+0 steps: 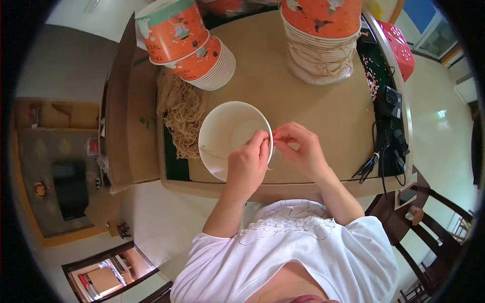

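A white-lined paper bucket [237,118] lies tipped at the table's front, its round mouth facing me. My left hand [246,164] reaches over the mouth, its fingers closed at the right part of the rim. From the outside, my right hand [301,151] meets it there, thumb and fingers pinched together at the wall. What sits between those right fingertips is too small to make out. A thin beige cord [214,154] crosses the inside of the bucket, and a bit of cord curves out below the left hand.
A heap of beige cords [184,116] lies left of the bucket. Orange printed paper buckets [174,38] stand stacked behind it. Another orange stack [323,45], with cords draped round it, is at the far right. Black cables and adapters [391,131] line the right edge.
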Available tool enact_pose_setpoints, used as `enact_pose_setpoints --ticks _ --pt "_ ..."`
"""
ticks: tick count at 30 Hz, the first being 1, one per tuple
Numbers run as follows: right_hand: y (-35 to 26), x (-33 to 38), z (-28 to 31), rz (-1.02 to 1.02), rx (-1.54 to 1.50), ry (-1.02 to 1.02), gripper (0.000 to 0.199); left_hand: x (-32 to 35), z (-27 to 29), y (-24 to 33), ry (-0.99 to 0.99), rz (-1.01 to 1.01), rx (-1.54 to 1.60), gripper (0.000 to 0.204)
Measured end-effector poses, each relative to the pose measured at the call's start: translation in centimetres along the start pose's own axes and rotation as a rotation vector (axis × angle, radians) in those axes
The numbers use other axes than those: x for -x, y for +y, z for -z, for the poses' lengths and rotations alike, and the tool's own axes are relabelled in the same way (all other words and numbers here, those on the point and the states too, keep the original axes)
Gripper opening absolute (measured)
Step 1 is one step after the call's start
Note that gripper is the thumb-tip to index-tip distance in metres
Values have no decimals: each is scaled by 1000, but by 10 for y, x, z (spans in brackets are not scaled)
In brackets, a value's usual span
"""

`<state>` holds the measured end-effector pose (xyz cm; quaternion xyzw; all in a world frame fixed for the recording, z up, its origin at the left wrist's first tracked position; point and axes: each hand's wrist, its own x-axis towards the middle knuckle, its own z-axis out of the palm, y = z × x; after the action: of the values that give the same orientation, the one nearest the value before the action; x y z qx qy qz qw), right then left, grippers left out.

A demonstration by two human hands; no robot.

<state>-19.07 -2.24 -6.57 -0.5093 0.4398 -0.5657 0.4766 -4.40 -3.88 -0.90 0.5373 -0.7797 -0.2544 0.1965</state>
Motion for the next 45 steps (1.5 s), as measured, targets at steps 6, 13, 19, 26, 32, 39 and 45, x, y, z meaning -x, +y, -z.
enact_pose_setpoints --ticks 6,13,19,26,32,39,45 --pt "-19 -16 8 49 139 53 14 0 4 -8 19 23 164 6" --pt "-49 -44 6 407 659 -318 12 2 10 -10 91 50 308 8" --pt "-55 -50 -2 299 700 -389 9 5 17 -18 73 73 461 11" --pt "-51 -49 -5 44 383 -365 12 5 21 -34 -91 30 513 18" --pt "-47 -45 -9 1 280 -276 7 0 13 -35 60 27 669 9" --pt "-45 -35 -9 0 591 -422 11 -1 21 -28 240 36 928 6" --pt "-44 -22 -13 -88 294 -257 6 -1 18 -32 245 16 1046 7"
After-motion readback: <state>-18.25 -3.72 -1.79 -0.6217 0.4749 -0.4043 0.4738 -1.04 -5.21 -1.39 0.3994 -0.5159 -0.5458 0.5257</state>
